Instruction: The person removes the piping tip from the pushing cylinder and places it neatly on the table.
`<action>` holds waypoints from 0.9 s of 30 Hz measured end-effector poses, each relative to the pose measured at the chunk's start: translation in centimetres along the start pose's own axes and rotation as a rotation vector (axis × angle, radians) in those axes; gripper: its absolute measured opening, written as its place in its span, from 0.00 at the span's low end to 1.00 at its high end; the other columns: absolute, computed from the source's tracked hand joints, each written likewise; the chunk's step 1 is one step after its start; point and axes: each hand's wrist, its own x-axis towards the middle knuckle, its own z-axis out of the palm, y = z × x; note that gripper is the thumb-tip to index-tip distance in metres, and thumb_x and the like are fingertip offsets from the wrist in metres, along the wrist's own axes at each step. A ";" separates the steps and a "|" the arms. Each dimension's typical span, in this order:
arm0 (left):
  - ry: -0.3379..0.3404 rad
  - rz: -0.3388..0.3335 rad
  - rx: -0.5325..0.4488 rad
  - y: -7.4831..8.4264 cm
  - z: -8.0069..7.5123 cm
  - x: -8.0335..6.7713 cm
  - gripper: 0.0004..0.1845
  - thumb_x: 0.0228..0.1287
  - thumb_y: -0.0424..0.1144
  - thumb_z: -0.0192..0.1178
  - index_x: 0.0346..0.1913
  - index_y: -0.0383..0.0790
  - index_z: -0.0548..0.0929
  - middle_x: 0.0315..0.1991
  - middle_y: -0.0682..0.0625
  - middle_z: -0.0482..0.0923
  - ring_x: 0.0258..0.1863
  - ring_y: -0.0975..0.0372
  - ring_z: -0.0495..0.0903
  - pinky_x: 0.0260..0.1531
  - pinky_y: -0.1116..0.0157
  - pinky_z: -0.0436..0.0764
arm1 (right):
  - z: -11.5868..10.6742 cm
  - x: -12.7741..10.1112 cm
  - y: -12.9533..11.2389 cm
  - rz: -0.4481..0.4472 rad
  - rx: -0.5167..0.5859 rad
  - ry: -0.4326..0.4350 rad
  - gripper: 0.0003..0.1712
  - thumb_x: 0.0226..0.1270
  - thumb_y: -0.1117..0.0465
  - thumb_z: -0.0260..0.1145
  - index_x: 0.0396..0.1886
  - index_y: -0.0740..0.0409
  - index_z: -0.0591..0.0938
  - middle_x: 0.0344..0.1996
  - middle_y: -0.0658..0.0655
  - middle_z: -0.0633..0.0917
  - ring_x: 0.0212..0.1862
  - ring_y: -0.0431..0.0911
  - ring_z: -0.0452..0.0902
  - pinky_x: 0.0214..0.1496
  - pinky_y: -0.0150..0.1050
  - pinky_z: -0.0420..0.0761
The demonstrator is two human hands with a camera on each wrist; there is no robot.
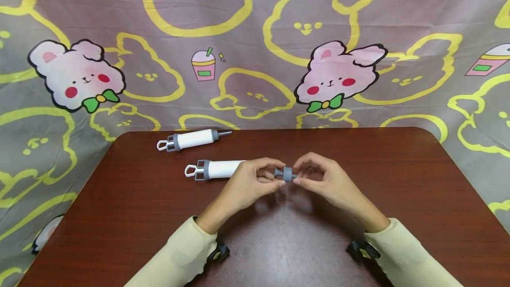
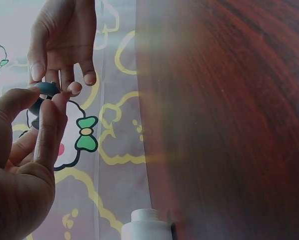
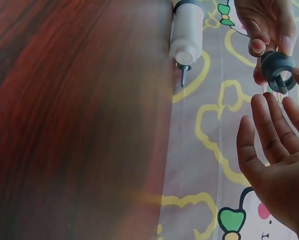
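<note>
Above the middle of the brown table, both hands hold one small grey screw cap with a short nozzle. My left hand pinches the cap's ring between thumb and fingers. My right hand pinches the nozzle end, its other fingers loosely spread. A white syringe-like tube with a grey finger flange lies just left of my left hand. Its bare threaded neck shows without a cap.
A second white tube with grey ends and a thin tip lies near the table's far left edge. A cartoon-rabbit cloth hangs behind and around the table. Cream sleeves cover both forearms.
</note>
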 end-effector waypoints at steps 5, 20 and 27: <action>0.004 0.000 -0.002 0.0 0.0 0.0 0.18 0.62 0.29 0.73 0.56 0.36 0.87 0.42 0.41 0.90 0.37 0.64 0.89 0.39 0.69 0.88 | 0.0 0.0 -0.3 -0.003 0.005 -0.012 0.14 0.66 0.66 0.75 0.49 0.52 0.84 0.41 0.51 0.87 0.40 0.44 0.84 0.47 0.38 0.85; 0.001 -0.006 -0.018 0.3 0.1 0.0 0.18 0.62 0.30 0.73 0.56 0.36 0.87 0.42 0.41 0.90 0.37 0.65 0.89 0.40 0.70 0.87 | 0.4 0.3 -0.3 -0.048 -0.004 -0.020 0.14 0.66 0.66 0.76 0.50 0.53 0.85 0.41 0.50 0.88 0.42 0.43 0.84 0.51 0.39 0.84; -0.003 -0.008 -0.027 0.3 0.1 0.0 0.19 0.63 0.30 0.73 0.56 0.34 0.87 0.43 0.40 0.90 0.37 0.64 0.89 0.41 0.69 0.88 | 0.4 0.3 -0.2 -0.052 -0.006 -0.023 0.14 0.66 0.66 0.76 0.49 0.54 0.85 0.40 0.50 0.87 0.41 0.43 0.84 0.49 0.41 0.85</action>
